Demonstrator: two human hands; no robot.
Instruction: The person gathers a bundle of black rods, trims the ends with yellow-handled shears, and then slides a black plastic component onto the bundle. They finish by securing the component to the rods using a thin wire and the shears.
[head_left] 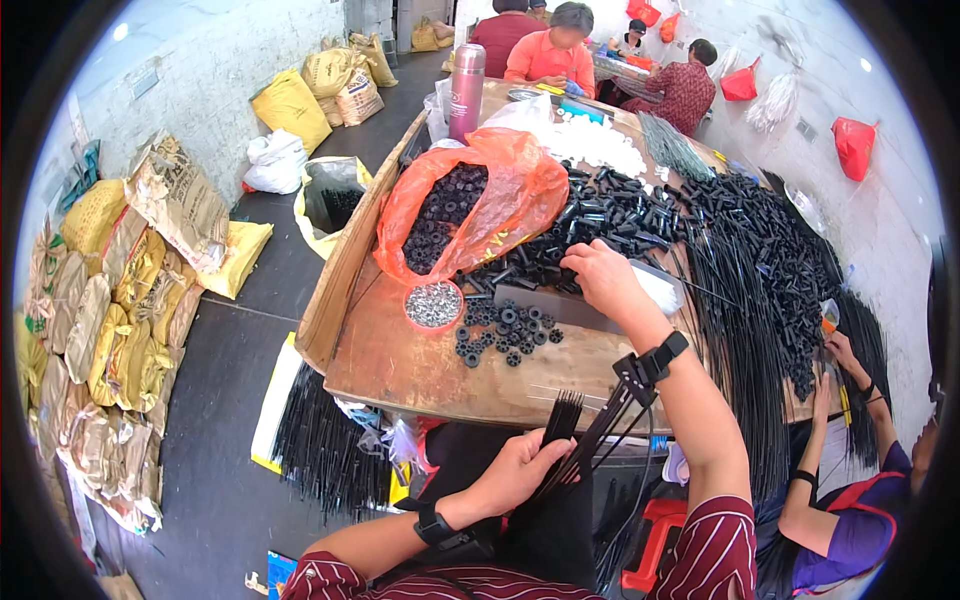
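Observation:
My left hand (518,467) is closed around a bundle of thin black rods (566,412), held upright and tilted in front of the table's near edge. Over the table, my right hand (608,281) reaches into the near side of a heap of short black tubes (622,212). Its fingers are bent and pressed together; what they hold, if anything, is too small to make out. Below that hand lies a long grey tray (560,306). Small black ringed caps (510,326) are scattered beside it on the wood. A red bowl (408,313) of small metal pieces stands to their left.
An orange plastic bag (520,180) of black rings lies open behind the bowl. Long black rods (735,350) hang over the table's right side, where a co-worker in purple (850,535) sits. A pink flask (466,95) stands far left. Sacks (130,320) line the left wall.

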